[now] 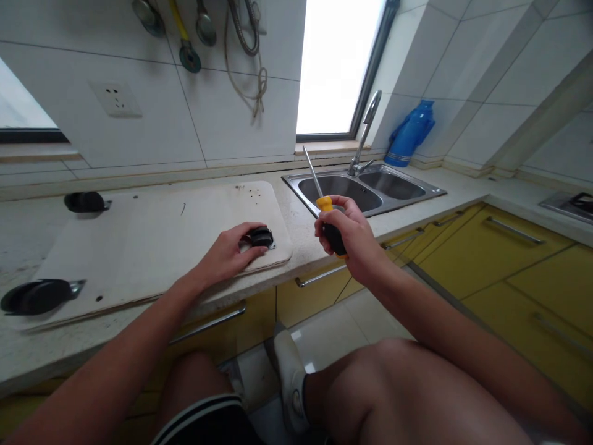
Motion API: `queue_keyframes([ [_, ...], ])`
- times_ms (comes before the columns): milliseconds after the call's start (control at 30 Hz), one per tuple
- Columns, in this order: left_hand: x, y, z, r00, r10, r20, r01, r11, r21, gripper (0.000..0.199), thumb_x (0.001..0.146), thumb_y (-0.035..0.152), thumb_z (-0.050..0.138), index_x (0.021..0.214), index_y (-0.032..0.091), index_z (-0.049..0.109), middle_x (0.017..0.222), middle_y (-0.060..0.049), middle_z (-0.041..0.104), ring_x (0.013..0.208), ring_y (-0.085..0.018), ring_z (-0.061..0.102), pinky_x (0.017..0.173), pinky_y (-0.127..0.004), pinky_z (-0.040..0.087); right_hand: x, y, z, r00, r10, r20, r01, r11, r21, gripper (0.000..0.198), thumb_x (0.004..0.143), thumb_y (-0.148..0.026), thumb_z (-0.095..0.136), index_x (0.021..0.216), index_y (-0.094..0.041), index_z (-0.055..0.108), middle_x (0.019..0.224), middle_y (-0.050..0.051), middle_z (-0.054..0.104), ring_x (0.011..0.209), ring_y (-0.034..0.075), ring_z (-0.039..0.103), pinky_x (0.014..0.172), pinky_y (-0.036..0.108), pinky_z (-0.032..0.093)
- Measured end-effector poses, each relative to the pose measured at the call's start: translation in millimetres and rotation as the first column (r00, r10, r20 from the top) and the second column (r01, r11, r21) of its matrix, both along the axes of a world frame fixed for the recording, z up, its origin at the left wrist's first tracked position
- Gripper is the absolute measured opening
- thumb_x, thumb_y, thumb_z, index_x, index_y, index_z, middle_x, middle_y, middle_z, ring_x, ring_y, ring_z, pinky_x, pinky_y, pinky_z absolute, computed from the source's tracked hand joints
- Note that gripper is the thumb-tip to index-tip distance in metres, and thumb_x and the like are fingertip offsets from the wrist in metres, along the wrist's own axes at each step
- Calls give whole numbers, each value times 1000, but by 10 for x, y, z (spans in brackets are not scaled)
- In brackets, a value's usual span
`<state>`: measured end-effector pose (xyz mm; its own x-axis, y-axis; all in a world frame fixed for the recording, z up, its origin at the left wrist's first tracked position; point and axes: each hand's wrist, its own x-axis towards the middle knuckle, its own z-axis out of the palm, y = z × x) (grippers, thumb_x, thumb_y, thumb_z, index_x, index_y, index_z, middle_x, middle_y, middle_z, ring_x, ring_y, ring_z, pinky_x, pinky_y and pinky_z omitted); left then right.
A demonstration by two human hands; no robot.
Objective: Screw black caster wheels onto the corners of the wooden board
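A white board (139, 247) with rounded corners lies flat on the countertop, with black casters on three of its corners. My left hand (234, 247) grips the black caster (262, 237) at the near right corner, thumb on one side and fingers on the other. Small holes show in the board's far right corner. My right hand (345, 232) is wrapped round the yellow and black handle of a screwdriver (313, 173), held right of the board with its shaft pointing up and away. Two more casters, one far left (84, 202) and one near left (39, 296), stand on the board.
A double steel sink (340, 190) with a faucet (368, 127) is set into the counter (299, 241) at right. Behind it stands a blue thermos (410, 133). Hoses hang on the tiled wall. Yellow drawers with metal handles (322, 276) run below the counter, near my knees.
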<state>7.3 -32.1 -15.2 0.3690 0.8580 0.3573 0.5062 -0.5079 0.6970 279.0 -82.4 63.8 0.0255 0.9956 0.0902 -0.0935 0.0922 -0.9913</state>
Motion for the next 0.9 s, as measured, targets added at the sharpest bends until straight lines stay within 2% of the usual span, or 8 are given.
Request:
queue_keyframes([
  [333, 17, 4, -40, 1000, -13, 4, 13, 1000, -3, 51, 96, 46, 77, 141, 21, 70, 130, -11, 81, 112, -30, 78, 103, -49, 64, 1, 1, -6, 999, 7, 39, -6, 1000, -20, 53, 79, -38, 74, 123, -27, 46, 74, -5, 68, 50, 12, 52, 43, 23, 36],
  [433, 15, 4, -39, 1000, -28, 7, 28, 999, 27, 48, 96, 44, 77, 139, 21, 71, 132, -11, 79, 116, -30, 76, 105, -48, 63, 13, 14, -37, 994, 6, 107, -7, 1000, 5, 47, 82, -36, 73, 122, -26, 50, 87, -3, 70, 53, 11, 54, 45, 24, 39],
  [500, 12, 0, -40, 999, -39, 11, 38, 998, 59, 49, 96, 43, 78, 139, 22, 71, 134, -11, 77, 119, -29, 74, 106, -47, 62, 51, 13, -43, 967, 10, 256, -25, 998, 55, 41, 88, -38, 74, 123, -25, 59, 106, 2, 71, 61, 10, 58, 51, 25, 45],
  [567, 9, -7, -42, 999, -44, 18, 42, 997, 66, 50, 98, 41, 77, 144, 22, 69, 136, -10, 75, 122, -28, 73, 109, -47, 61, 107, 1, -21, 888, -12, 461, -64, 987, 148, 35, 92, -42, 77, 122, -25, 70, 118, 5, 70, 74, 12, 62, 60, 27, 51],
  [667, 11, -21, -50, 999, -38, 27, 36, 997, 75, 49, 100, 36, 73, 147, 23, 66, 139, -11, 72, 122, -27, 72, 110, -47, 61, 188, -37, 50, 760, -170, 628, -68, 939, 336, 32, 91, -41, 85, 119, -27, 76, 112, 6, 72, 93, 19, 66, 76, 31, 55],
  [767, 18, -29, -56, 999, -30, 27, 26, 992, 123, 46, 99, 32, 71, 144, 23, 66, 139, -12, 69, 119, -27, 72, 104, -47, 63, 216, -87, 107, 756, -351, 553, 48, 872, 487, 47, 83, -41, 94, 121, -29, 69, 103, 2, 73, 93, 21, 69, 82, 35, 56],
  [833, 20, -30, -58, 999, -26, 25, 23, 991, 128, 47, 99, 31, 70, 145, 23, 65, 138, -12, 69, 116, -26, 72, 103, -47, 64, 196, -118, 115, 795, -387, 467, 98, 842, 531, 54, 81, -43, 96, 123, -31, 64, 101, 1, 73, 84, 20, 69, 77, 36, 56],
  [900, 20, -30, -60, 999, -25, 22, 22, 992, 124, 48, 99, 30, 70, 146, 23, 65, 137, -11, 69, 114, -25, 72, 103, -46, 64, 152, -142, 107, 823, -376, 426, 91, 827, 555, 51, 86, -45, 92, 125, -31, 62, 104, 1, 73, 82, 20, 69, 74, 37, 57],
])
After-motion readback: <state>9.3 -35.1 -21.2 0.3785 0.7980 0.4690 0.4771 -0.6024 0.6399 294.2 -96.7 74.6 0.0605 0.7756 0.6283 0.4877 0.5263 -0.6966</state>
